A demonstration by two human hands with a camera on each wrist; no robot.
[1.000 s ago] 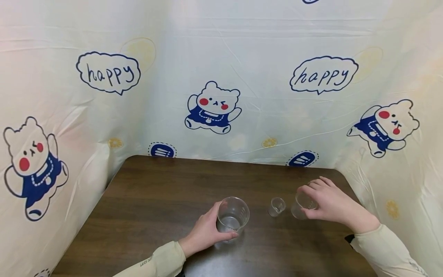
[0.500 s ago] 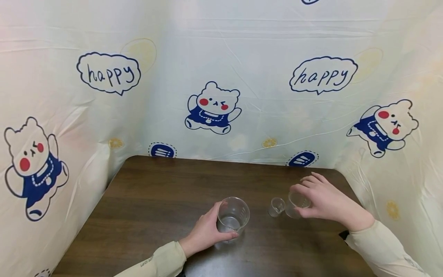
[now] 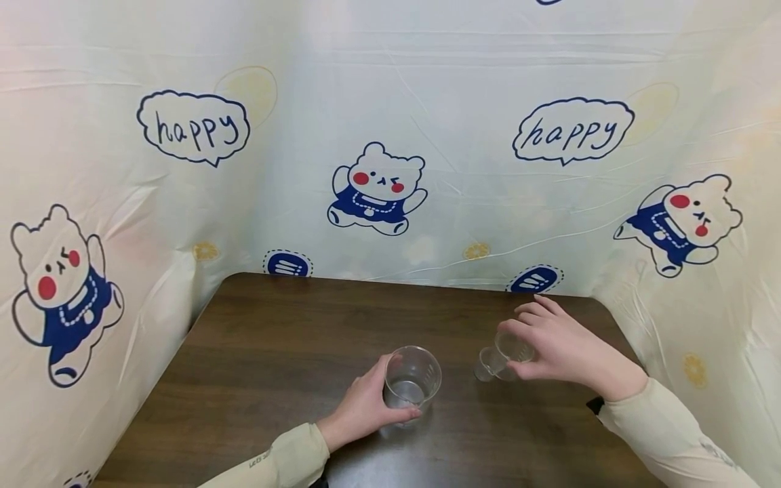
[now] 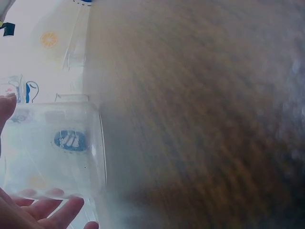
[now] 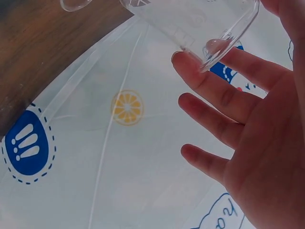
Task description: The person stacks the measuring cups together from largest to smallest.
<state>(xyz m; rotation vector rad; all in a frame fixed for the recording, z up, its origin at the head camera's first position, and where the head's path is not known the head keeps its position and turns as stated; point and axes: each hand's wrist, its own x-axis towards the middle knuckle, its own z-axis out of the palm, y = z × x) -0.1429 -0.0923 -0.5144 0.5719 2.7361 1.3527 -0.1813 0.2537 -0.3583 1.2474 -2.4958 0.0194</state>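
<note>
In the head view my left hand holds a large clear beaker upright on the table, thumb on the near side. The left wrist view shows this beaker from the side, with fingers along it. My right hand pinches a medium clear beaker near its rim. In the right wrist view, the medium beaker sits between thumb and forefinger, and the other fingers are spread. A small beaker stands just left of it, partly overlapped; whether the two touch I cannot tell.
The dark wooden table carries all three beakers. A pale printed cloth with bears and speech bubbles surrounds the back and both sides of the table.
My right hand has moved left with the medium beaker, from beside the small beaker to overlapping it in the head view. The left hand and large beaker have stayed put.
</note>
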